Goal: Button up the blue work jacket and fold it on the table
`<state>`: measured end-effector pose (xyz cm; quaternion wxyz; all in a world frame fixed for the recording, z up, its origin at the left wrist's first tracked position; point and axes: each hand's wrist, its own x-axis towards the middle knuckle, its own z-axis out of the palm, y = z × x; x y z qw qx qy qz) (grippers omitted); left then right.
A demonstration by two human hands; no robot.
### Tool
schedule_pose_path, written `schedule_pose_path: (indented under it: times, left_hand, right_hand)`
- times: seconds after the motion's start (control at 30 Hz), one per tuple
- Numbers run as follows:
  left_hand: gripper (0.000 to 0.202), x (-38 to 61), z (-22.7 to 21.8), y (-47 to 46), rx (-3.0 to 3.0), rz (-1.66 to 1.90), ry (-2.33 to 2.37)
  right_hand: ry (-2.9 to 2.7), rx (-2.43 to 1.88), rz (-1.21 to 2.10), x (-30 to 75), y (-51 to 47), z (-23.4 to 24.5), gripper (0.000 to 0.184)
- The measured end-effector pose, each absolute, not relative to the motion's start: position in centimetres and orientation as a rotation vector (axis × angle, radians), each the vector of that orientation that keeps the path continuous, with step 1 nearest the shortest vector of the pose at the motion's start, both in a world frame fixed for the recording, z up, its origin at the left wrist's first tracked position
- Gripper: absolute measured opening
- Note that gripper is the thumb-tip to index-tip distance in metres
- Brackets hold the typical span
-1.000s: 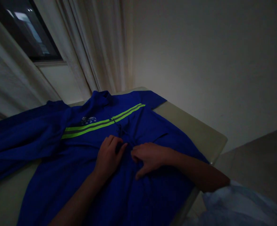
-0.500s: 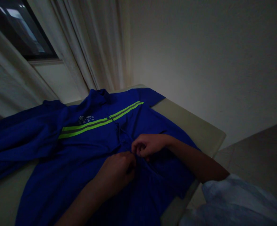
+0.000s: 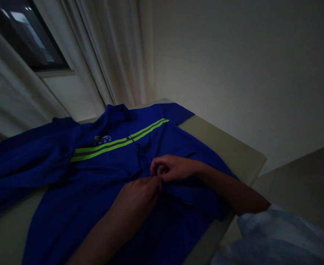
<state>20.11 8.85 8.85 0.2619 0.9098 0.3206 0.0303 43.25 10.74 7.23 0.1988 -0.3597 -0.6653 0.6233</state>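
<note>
A blue work jacket (image 3: 101, 191) with a yellow-green and grey stripe across its chest lies spread over the table. White lettering shows above the stripe, and the front edges meet in a crumpled line below it. My left hand (image 3: 139, 195) is closed in a pinch on the front edge of the cloth. Right against it, my right hand (image 3: 173, 168) has thumb and finger curled together on the same edge. Whether a button sits between the fingertips is hidden in the dim light.
The pale table (image 3: 233, 151) shows its corner at the right, with floor (image 3: 296, 184) beyond. Behind it hang light curtains (image 3: 109, 51) beside a dark window (image 3: 26, 36). A plain wall (image 3: 233, 66) rises at the back right.
Both hands stay at the jacket's front and have drawn closer, fingertips now touching. The cloth below my right hand has lifted and shifted a little to the right.
</note>
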Motion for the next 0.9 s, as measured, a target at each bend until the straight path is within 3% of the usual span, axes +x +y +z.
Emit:
schedule_pose_path:
  times: [0.17,0.5,0.7,0.9]
  left_hand:
    - [0.019,20.2,9.0,9.0,2.456,0.089,0.881]
    - [0.021,19.9,8.4,9.6,2.380,0.127,0.907]
    - [0.010,19.9,8.6,9.7,2.385,0.065,0.910]
    - [0.014,20.0,8.5,9.6,2.428,0.046,0.895]
  right_hand:
    - [-1.887,-1.014,1.671,43.1,10.6,7.4,0.027]
    - [-1.754,-0.949,1.949,43.6,11.3,6.3,0.025]
    - [-1.826,-0.879,1.985,43.5,11.3,6.7,0.041]
    - [-2.031,-0.890,1.770,43.1,11.0,6.7,0.040]
